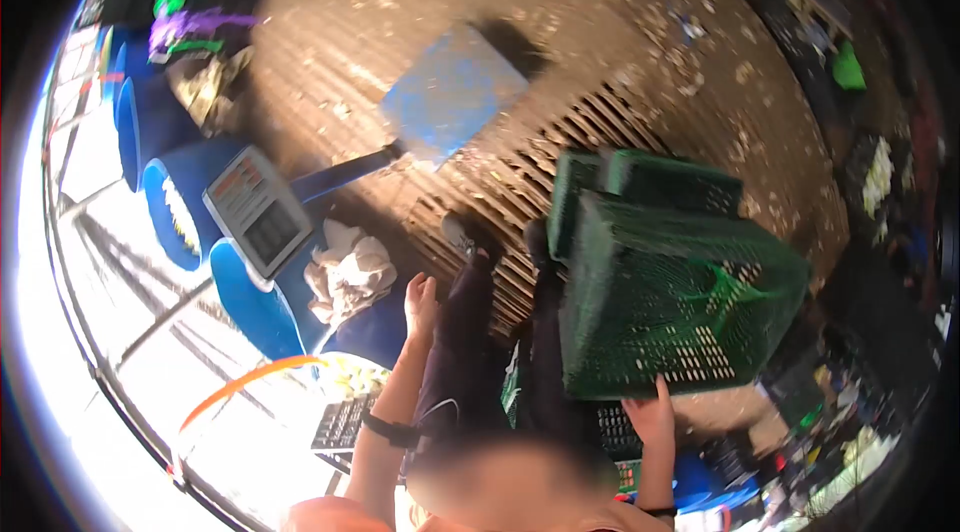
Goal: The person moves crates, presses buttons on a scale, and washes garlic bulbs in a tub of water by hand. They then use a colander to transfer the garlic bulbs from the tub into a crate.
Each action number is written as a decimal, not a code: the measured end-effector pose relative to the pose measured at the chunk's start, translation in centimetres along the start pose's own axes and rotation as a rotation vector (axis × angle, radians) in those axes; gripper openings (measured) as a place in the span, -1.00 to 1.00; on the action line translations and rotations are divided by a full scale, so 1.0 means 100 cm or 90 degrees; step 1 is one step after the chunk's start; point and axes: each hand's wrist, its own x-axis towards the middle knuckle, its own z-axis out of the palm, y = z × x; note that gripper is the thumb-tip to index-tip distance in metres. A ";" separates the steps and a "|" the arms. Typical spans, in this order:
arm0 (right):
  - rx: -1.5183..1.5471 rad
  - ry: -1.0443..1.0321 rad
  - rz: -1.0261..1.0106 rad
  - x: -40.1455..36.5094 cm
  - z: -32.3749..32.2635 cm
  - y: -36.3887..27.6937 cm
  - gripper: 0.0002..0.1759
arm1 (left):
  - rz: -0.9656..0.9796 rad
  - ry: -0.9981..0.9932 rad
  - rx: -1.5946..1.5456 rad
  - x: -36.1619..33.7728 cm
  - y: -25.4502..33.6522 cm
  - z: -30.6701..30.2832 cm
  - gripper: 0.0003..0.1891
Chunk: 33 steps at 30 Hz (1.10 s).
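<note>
At the lower right, my right hand (pixel 652 417) grips the near edge of a large green mesh crate (pixel 690 302), which is tilted beside my legs. One finger lies against its side, and the other fingers are partly hidden. My left hand (pixel 422 308) is beside my left thigh, holding nothing, with its fingers loosely bent and slightly apart. It is nearest to a crumpled whitish cloth (pixel 350 272) on its left. More green crates (pixel 675 182) stand just beyond the large one.
A scale display (pixel 260 214) is on a post joined to a blue scale platform (pixel 455 97) on the littered floor. Several blue barrels (pixel 182 207) line the left side. A slatted grate (pixel 590 122) lies near my feet. An orange curved rim (pixel 245 379) is at lower left.
</note>
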 end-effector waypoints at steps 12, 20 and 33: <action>-0.781 -0.236 -0.098 -0.113 0.297 0.052 -0.59 | -0.015 -0.022 0.035 0.058 -0.075 -0.072 -0.40; -0.987 -0.323 -0.014 0.061 0.524 0.226 -0.32 | 0.079 0.047 -0.284 0.098 -0.017 -0.123 -0.44; -0.916 -0.551 0.042 0.234 0.648 0.375 -0.59 | 0.195 0.087 -0.627 0.078 0.070 -0.216 -0.10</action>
